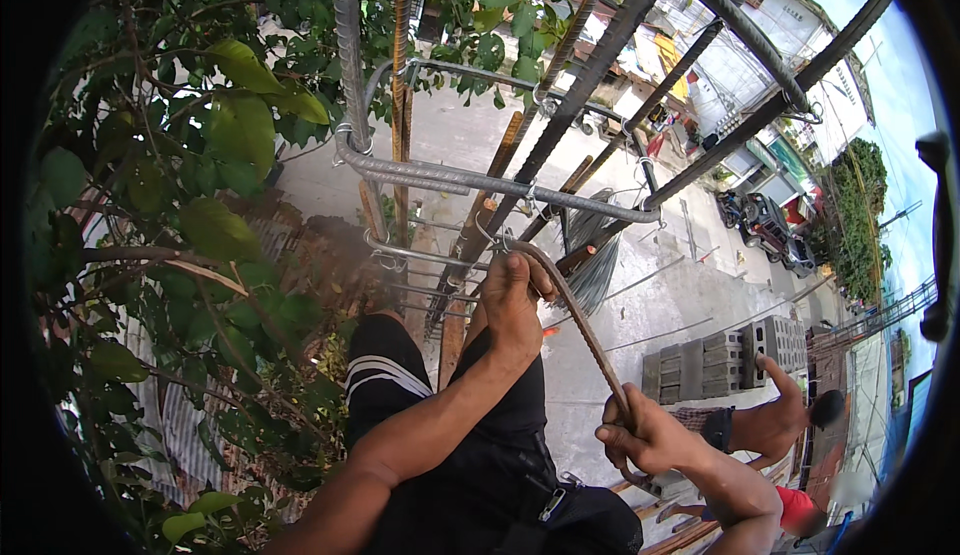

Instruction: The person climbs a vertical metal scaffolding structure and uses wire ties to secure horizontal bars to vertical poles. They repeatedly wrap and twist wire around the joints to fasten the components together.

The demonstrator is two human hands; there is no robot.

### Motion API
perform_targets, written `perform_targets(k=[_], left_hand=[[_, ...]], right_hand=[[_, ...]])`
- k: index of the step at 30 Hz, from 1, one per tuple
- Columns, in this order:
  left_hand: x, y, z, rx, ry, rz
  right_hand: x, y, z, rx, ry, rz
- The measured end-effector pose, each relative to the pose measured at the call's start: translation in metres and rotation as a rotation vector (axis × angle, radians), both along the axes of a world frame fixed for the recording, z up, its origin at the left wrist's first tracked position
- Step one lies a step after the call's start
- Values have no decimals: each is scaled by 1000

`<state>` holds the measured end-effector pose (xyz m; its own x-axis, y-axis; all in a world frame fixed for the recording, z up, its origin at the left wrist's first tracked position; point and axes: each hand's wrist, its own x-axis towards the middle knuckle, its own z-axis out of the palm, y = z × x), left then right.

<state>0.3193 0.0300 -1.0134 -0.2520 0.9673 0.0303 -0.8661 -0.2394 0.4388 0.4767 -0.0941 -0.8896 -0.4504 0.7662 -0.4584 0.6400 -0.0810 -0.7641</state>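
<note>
A bent steel rebar (582, 320) slants across in front of me, its upper end curving over and its lower end hooked. My left hand (513, 307) is closed round its upper bend, thumb up. Just beyond the thumb, a thin loop of tie wire (497, 238) meets the rebar cage. My right hand (650, 437) grips the rebar lower down, near the hooked end. Ahead, a rectangular stirrup (430, 177) is tied with wire to upright rebars (352, 65). A bundle of thin tie wire (592, 280) hangs from the cage beyond my hands.
Leafy branches (215, 145) crowd the left side. Concrete ground lies far below, with stacked hollow blocks (700, 363) at right. A shirtless person (765, 420) and another in a red top (797, 513) are below right. Vehicles (765, 225) stand along the street.
</note>
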Motion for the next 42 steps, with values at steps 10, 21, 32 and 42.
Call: perform_targets(k=[10,21,32,42], left_hand=[[-19,-28,25,-30,403,-32],[-45,-20,0,221,-116,-502],[-74,-7,-18,268,-227,-831],[-95,-1,9,22,1160,429]], right_hand=[[-11,-23,-11,685,-706,276],[-3,-12,-86,402,-287,219],[-15,0,-193,-1164,1281,243],[2,-21,-131,29,190,-130]])
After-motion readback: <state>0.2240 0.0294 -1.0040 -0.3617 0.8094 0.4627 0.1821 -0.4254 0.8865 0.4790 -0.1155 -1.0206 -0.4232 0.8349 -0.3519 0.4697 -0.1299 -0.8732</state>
